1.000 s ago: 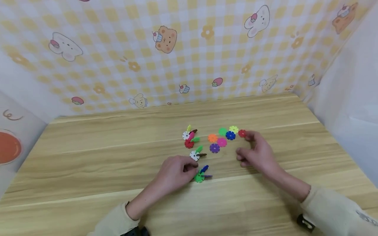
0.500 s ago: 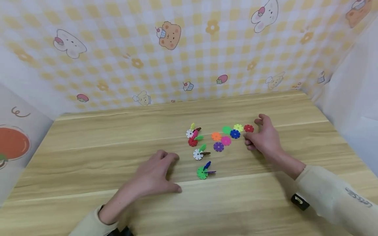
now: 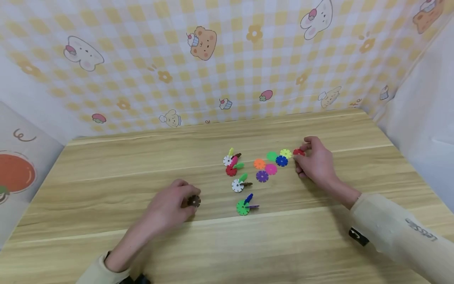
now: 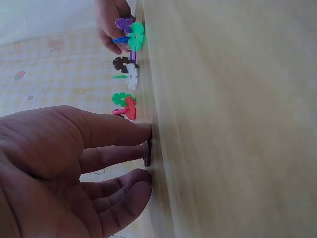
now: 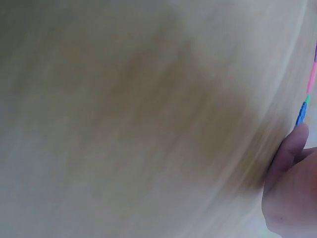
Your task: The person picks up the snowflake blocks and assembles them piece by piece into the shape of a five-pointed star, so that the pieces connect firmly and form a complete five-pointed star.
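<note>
My left hand (image 3: 170,207) pinches a brown notched plastic disc (image 3: 194,201) at the tabletop, left of the joined pieces. In the left wrist view the brown disc (image 4: 147,152) shows edge-on between thumb and fingers. At the right, my right hand (image 3: 317,161) has its thumb and index finger around a red notched disc (image 3: 298,152), partly covered by the fingers. Loose discs lie flat beside it: yellow (image 3: 285,153), blue (image 3: 281,161), green (image 3: 272,156), orange (image 3: 259,163), pink (image 3: 271,169) and purple (image 3: 262,176).
Between the hands stand joined disc pieces: a green one with blue and purple discs (image 3: 242,207), a white one with green and brown (image 3: 237,185), and a red and white cluster (image 3: 231,170). The wooden table (image 3: 117,165) meets a checked cloth backdrop (image 3: 142,59) behind.
My left hand has moved left from the green joined piece, opened, then closed on the brown disc. My right hand's fingers spread around the red disc, then drew together on it. The head view shifted slightly.
</note>
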A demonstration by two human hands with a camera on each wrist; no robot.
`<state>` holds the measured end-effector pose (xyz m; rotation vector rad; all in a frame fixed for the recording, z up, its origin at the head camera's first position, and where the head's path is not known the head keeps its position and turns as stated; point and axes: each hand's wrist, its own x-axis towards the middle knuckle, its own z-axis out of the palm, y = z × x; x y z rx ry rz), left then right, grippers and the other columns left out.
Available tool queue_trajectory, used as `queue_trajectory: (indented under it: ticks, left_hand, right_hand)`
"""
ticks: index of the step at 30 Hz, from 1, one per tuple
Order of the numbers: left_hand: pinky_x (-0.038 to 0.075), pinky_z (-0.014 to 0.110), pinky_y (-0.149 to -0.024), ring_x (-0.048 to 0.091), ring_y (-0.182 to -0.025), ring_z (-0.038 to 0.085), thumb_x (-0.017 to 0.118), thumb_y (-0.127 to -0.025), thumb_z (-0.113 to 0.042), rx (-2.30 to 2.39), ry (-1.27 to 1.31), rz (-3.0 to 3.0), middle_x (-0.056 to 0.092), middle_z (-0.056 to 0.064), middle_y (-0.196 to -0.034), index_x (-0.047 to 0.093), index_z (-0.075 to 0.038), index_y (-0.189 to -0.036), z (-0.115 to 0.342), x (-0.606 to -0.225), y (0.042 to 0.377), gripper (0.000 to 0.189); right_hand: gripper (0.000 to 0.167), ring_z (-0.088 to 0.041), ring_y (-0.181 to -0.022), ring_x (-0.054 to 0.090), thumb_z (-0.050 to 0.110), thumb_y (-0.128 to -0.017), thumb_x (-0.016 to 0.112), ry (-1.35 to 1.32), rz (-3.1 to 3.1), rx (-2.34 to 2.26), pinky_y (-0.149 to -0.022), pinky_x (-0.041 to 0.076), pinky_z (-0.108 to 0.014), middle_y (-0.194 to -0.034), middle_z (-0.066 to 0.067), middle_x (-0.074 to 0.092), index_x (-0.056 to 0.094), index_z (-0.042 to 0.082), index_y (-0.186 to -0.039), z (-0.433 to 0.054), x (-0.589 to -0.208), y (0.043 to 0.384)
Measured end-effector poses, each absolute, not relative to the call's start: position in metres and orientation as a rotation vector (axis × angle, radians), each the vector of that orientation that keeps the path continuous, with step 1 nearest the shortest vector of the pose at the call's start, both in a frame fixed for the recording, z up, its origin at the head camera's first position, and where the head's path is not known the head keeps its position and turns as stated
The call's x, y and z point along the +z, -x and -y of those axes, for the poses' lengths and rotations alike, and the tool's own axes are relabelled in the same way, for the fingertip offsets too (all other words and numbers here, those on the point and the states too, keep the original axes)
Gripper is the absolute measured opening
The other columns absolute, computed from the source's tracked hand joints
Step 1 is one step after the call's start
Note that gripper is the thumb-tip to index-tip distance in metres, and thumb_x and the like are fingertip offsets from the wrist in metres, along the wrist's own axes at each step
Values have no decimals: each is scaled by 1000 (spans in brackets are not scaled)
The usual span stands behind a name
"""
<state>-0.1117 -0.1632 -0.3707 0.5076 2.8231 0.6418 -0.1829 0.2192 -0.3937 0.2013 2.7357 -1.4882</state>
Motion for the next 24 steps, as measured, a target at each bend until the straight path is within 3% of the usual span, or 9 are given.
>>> queue_trajectory:
  ticks: [6, 15, 21, 24]
  left_hand:
    - [50, 33, -73, 57, -80, 11, 79, -80, -6, 705, -496, -2749, 65, -2, -92, 73, -14, -95, 165, -368, 124, 18]
    - [45, 31, -69, 54, -74, 12, 76, -77, -4, 757, -510, -2688, 61, -6, -79, 69, -17, -89, 169, -368, 127, 19]
    - [43, 30, -66, 52, -71, 10, 78, -78, -8, 765, -510, -2711, 59, -8, -75, 64, -20, -83, 170, -370, 125, 19]
    - [41, 28, -63, 51, -67, 8, 81, -80, -11, 775, -533, -2738, 58, -10, -72, 60, -21, -77, 169, -371, 122, 22]
  right_hand:
    - [55, -10, -61, 66, 4, -98, 59, -229, -2654, -1431, -58, 61, -33, -117, -29, 57, 35, -14, -143, -221, -389, 185]
    - [53, -9, -61, 64, 6, -99, 59, -262, -2577, -1445, -59, 61, -32, -116, -22, 53, 37, -13, -143, -221, -387, 185]
    - [32, -5, -60, 63, 9, -99, 64, -271, -2524, -1579, -61, 61, -29, -85, -6, 65, 54, -14, -119, -225, -390, 178]
    - [30, -4, -60, 63, 11, -99, 67, -298, -2452, -1672, -62, 61, -26, -77, -1, 69, 59, -14, -112, -227, -389, 171]
